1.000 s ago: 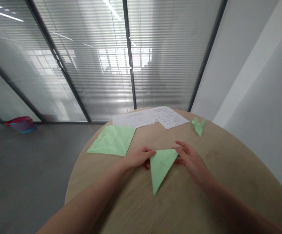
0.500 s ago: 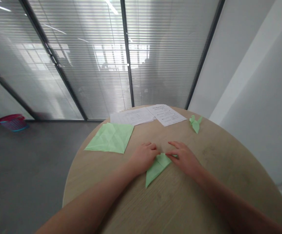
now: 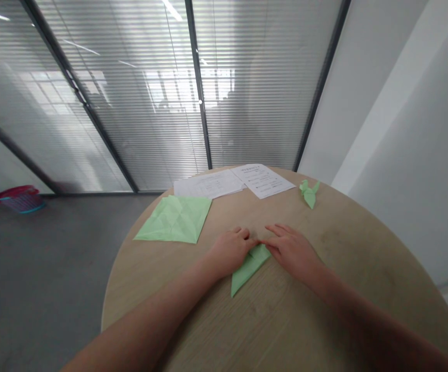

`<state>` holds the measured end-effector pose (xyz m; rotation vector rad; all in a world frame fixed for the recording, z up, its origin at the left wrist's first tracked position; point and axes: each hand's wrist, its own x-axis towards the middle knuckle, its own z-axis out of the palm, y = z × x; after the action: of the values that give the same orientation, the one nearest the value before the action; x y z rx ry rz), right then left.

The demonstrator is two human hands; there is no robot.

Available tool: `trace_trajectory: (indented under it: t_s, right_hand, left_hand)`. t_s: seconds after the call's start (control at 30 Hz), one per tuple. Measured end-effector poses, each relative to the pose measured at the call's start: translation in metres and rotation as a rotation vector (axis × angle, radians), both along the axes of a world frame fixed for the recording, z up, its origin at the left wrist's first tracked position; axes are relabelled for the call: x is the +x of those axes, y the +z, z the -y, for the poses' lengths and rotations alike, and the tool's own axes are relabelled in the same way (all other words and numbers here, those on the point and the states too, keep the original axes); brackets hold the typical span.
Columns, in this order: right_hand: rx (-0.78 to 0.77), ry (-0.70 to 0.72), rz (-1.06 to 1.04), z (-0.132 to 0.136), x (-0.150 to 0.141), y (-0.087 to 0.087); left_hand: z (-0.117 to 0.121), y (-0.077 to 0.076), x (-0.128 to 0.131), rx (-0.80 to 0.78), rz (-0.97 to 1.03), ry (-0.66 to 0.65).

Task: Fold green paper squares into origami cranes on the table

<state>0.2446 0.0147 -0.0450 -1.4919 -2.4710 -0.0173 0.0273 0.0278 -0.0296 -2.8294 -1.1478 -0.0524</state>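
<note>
A folded piece of green paper point(image 3: 250, 269) lies on the round wooden table, one long point toward me. My left hand point(image 3: 232, 251) rests over its upper left part, fingers curled, the thumb side pressed on the paper. At the top right edge my right hand point(image 3: 290, 251) holds the paper between thumb and forefinger, its other fingers stretched out. The two hands' fingertips meet or nearly meet at the paper's top corner, partly covering it.
A creased green sheet point(image 3: 175, 219) lies flat to the left. Printed white sheets point(image 3: 265, 181) overlap at the far edge. A small folded green paper figure point(image 3: 309, 194) sits at the right rear. A red and blue basket point(image 3: 19, 199) stands on the floor.
My left fingertips have slid right along the paper's top edge toward my right hand. My right fingers have shifted slightly left. The view has moved a little.
</note>
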Motion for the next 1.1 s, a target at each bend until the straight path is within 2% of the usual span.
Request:
trace_trajectory:
  t_s: [0.17,0.43,0.6,0.77,0.97,1.03,1.1]
  right_hand:
    - [-0.014,-0.035,0.061,-0.001,-0.002,0.009]
    - [-0.039,-0.183,0.155,0.008,0.012,0.021]
    - [-0.089,-0.24,0.203,0.012,0.015,0.027]
    - [-0.095,-0.229,0.177,0.006,0.024,0.021]
    - [-0.009,-0.248,-0.008,-0.014,0.047,0.007]
    - [-0.009,-0.258,-0.091,-0.017,0.048,0.005]
    - [-0.061,-0.243,-0.165,-0.017,0.045,0.004]
  left_hand:
    - [0.003,0.006,0.001,0.017,-0.041,0.074]
    - [0.007,0.016,-0.001,0.029,-0.114,0.205]
    - [0.007,0.016,0.002,0.036,-0.153,0.288]
    - [0.01,0.016,0.004,0.041,-0.146,0.353]
    - [0.013,0.02,0.001,0.04,-0.065,0.41]
    - [0.011,0.019,-0.002,0.042,-0.002,0.338]
    - [0.007,0.016,-0.006,0.013,0.039,0.149]
